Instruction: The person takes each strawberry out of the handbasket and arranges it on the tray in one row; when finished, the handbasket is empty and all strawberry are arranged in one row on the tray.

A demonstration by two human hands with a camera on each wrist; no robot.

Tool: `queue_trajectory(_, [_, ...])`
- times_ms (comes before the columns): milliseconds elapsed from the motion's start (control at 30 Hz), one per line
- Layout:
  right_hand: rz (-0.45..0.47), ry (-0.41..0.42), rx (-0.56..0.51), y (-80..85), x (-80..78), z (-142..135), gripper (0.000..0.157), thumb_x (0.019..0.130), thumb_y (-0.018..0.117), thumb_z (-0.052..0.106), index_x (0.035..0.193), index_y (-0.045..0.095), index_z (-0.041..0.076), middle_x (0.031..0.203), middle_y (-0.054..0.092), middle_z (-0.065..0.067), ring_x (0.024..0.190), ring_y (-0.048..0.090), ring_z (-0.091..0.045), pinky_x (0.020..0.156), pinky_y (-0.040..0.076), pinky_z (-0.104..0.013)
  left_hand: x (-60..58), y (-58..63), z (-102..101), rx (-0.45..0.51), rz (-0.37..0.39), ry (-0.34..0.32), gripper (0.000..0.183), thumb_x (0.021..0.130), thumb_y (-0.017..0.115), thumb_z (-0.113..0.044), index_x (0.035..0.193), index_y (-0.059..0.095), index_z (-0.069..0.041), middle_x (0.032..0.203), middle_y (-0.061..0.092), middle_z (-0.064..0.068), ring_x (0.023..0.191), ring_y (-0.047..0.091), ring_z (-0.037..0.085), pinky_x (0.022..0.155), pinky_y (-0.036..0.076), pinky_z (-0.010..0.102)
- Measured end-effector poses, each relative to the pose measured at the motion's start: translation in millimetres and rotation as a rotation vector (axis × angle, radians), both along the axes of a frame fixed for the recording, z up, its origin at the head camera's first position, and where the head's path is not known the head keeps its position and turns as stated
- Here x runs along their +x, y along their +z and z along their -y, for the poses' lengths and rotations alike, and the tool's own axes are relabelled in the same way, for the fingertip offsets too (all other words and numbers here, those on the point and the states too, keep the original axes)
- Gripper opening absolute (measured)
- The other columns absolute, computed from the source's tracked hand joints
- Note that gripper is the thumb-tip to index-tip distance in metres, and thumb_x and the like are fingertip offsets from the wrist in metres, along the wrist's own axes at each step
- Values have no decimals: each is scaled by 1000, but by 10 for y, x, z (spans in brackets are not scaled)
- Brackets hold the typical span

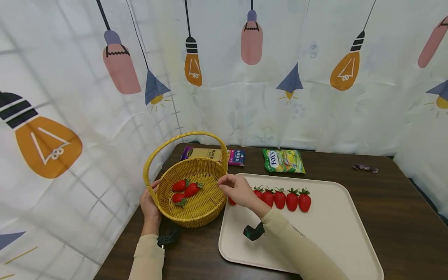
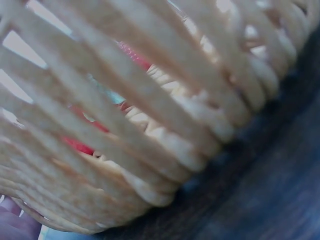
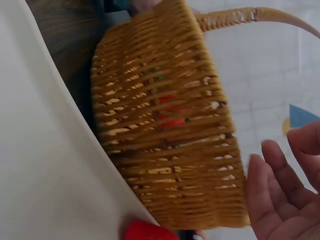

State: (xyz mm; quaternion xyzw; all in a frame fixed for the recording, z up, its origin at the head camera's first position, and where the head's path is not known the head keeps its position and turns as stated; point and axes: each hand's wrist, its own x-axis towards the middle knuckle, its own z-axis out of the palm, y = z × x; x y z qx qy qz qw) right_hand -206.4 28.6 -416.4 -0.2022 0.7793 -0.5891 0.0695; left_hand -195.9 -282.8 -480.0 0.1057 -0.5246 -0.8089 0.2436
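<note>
A yellow wicker basket (image 1: pixel 196 221) with a tall arched handle stands at the left of the table, and three red strawberries (image 1: pixel 193 189) lie in it. My left hand (image 1: pixel 150 206) grips the basket's left side by the foot of the handle; the left wrist view shows mostly its woven wall (image 2: pixel 150 110). Over the basket's right rim hovers my right hand (image 1: pixel 241 192), fingers loosely bent and holding nothing, as the right wrist view of the hand (image 3: pixel 285 185) confirms. Several strawberries (image 1: pixel 280 199) lie in a row on a cream tray (image 1: pixel 325 241), partly hidden by my right hand.
Behind the basket lie purple-and-yellow snack packets (image 1: pixel 236 157). A green candy bag (image 1: pixel 284 161) rests behind the tray, and a small dark wrapped sweet (image 1: pixel 365 168) lies at the far right. A patterned curtain (image 1: pixel 224 105) hangs beyond the table's back edge.
</note>
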Motion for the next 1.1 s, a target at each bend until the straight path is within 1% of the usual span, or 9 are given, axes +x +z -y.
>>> queue_trajectory(100, [27,19,-39,-14,-9,103,14,95,62,11,107,68,6,100,68,-8,82,65,-25,73,56,-31,1,1,9,6,9,5,35,100,53,-16,123,61,9,101,70,6,80,67,15,72,55,23])
queue_trajectory(200, [66,42,-94,-32,-39,194,15,96,62,11,108,67,4,105,67,-11,91,68,-31,80,57,-38,1,1,17,10,13,10,33,100,52,-15,122,62,8,101,70,6,80,66,15,71,55,22])
queue_trajectory(367, [52,95,-123,-15,-76,368,20,95,63,12,110,66,-2,107,67,-17,85,68,-27,83,56,-46,-1,5,25,22,11,19,32,100,51,-14,120,64,8,99,70,5,79,66,14,71,55,22])
queue_trajectory(567, [11,143,-97,66,-106,602,15,96,62,14,107,69,6,101,69,-3,80,67,-18,79,57,-39,-4,18,22,31,20,25,29,100,52,-13,117,67,4,97,70,4,76,65,14,69,54,21])
queue_trajectory(633, [14,155,-80,74,-117,672,14,96,62,15,106,69,8,99,68,0,82,67,-18,79,57,-39,-7,17,20,35,22,23,28,99,52,-13,116,67,4,97,70,4,76,65,14,68,54,22])
queue_trajectory(733, [9,164,-74,67,-131,754,15,96,62,15,106,69,6,99,68,-1,85,67,-25,78,57,-38,-10,10,16,33,21,21,28,99,53,-13,116,67,4,96,70,4,75,65,14,68,54,22])
queue_trajectory(833, [-6,146,-80,38,-148,800,17,96,61,15,107,69,5,100,68,-2,83,67,-26,75,57,-33,-9,1,4,23,21,15,27,99,52,-13,116,68,3,97,70,3,77,65,14,69,54,21])
queue_trajectory(967, [-11,110,-74,-7,-185,839,18,96,61,15,108,69,5,101,69,-1,77,67,-16,70,56,-26,-5,-8,-7,11,24,13,27,99,51,-12,116,68,3,101,69,3,82,65,14,71,54,20])
queue_trajectory(1100, [20,79,-33,-34,-233,890,19,96,62,18,108,70,7,98,69,4,76,65,-13,68,54,-25,-2,-13,-4,8,33,25,27,99,51,-12,115,68,2,102,69,4,83,64,14,71,53,21])
